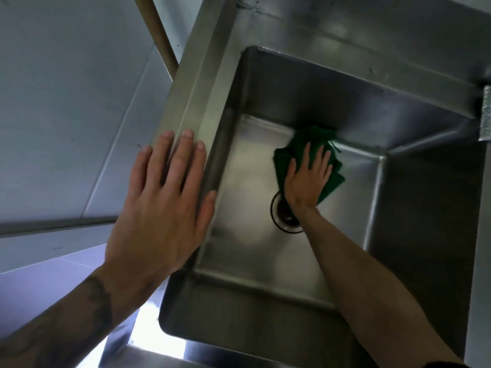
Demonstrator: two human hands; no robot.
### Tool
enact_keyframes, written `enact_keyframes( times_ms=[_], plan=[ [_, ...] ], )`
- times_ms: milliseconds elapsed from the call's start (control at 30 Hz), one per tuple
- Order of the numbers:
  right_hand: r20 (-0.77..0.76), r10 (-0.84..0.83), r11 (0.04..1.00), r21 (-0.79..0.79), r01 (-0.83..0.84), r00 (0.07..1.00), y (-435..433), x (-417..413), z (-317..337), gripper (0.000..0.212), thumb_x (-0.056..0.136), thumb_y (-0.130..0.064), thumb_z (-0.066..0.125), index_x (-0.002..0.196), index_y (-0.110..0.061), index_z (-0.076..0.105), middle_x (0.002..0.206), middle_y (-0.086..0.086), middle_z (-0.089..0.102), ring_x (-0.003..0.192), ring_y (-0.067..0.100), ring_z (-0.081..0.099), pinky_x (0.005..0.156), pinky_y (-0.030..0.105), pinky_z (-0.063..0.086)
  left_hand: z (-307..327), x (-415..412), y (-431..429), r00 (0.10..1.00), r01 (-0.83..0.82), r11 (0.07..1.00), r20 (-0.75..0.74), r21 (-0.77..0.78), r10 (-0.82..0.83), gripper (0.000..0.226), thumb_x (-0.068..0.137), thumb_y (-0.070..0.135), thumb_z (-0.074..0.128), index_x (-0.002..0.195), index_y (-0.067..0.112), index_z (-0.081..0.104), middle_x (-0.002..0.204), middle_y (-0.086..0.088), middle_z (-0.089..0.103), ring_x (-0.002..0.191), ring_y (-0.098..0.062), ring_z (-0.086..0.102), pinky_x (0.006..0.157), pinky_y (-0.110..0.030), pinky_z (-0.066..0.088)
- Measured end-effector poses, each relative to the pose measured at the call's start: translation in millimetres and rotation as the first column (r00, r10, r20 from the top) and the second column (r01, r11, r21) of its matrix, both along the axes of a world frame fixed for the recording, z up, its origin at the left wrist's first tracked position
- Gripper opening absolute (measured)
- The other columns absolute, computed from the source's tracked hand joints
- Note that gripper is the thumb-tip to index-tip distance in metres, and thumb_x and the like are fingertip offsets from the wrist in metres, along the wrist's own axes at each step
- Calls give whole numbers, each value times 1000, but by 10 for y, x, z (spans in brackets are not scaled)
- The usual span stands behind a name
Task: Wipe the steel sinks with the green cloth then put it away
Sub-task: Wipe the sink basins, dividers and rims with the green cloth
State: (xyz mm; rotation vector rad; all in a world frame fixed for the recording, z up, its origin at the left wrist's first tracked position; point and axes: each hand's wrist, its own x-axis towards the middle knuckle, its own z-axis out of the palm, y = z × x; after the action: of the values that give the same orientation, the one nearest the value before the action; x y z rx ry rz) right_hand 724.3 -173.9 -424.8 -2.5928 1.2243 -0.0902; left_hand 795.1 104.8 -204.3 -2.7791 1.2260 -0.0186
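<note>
A deep steel sink [210, 107] fills the middle of the view. The green cloth [305, 140] lies crumpled on the sink's floor against the far wall. My right hand [308, 176] presses flat on top of the cloth, fingers spread, with the arm reaching down into the basin. The round drain [281, 216] sits just below the wrist, partly hidden by it. My left hand [164, 197] rests flat on the sink's left rim, fingers apart, holding nothing.
A pale wall panel [66, 102] runs along the left of the sink. A wooden pole [156, 30] leans at the top left. A second basin's wall [430, 221] shows on the right. A rough grey object [486, 112] hangs at the right edge.
</note>
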Motion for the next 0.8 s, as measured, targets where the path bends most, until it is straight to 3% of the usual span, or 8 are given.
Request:
enact_keyframes(
  times_ms=[133,267,367,467,567,667,733,800],
  plan=[
    [60,31,996,76,-35,998,391,462,49,54,111,-33,40,161,-12,36,169,20,26,159,38,17,129,50,4,-14,0,14,1000,6,999,-3,-35,-6,68,114,45,27,165,0,24,172,-26,22,160,-46,21,126,-62,24],
    [234,-75,956,293,3,969,770,900,264,49,113,-29,37,159,-10,40,167,19,33,159,35,20,129,49,7,-23,9,35,1000,2,998,-25,-69,-4,66,114,45,27,165,3,28,172,-23,25,160,-42,22,128,-60,24],
    [393,-255,794,607,-41,884,1013,1226,506,47,114,-30,36,153,-8,48,155,17,50,149,33,40,125,47,27,-25,32,52,1000,-6,994,-31,-109,2,63,115,44,27,164,5,32,171,-20,29,160,-39,24,129,-56,23],
    [365,-386,620,783,-55,847,1148,1362,710,52,112,-44,33,153,-16,48,152,10,54,140,27,49,120,40,36,-30,36,48,998,-20,988,-57,-153,11,59,116,41,26,161,5,39,169,-19,35,158,-39,30,127,-56,29],
    [309,-368,552,832,-62,877,1046,1212,796,58,111,-55,27,161,-26,38,162,2,45,148,20,41,124,32,25,1,155,29,995,-24,970,-99,-242,0,55,113,39,31,152,7,53,160,-17,48,147,-38,41,116,-55,40],
    [321,-261,595,796,-110,910,1023,1117,730,59,111,-55,26,159,-24,41,159,3,48,146,23,46,125,44,32,-1,403,-41,991,-10,958,-134,-288,-30,44,109,36,41,139,12,62,152,-16,52,136,-39,46,108,-51,42],
    [388,-335,613,782,-114,859,1134,1166,670,59,109,-58,28,156,-26,44,155,2,52,142,22,49,122,49,36,-38,486,-71,988,-11,947,-150,-320,-40,42,108,32,46,142,13,60,157,-17,48,143,-41,41,112,-55,42],
    [352,-460,540,840,-58,815,1210,1273,595,63,105,-63,31,153,-26,48,150,3,55,138,22,52,119,52,40,-92,495,-77,984,-14,941,-170,-337,-47,43,109,31,48,145,11,59,160,-17,45,149,-42,37,116,-59,42]
  ],
)
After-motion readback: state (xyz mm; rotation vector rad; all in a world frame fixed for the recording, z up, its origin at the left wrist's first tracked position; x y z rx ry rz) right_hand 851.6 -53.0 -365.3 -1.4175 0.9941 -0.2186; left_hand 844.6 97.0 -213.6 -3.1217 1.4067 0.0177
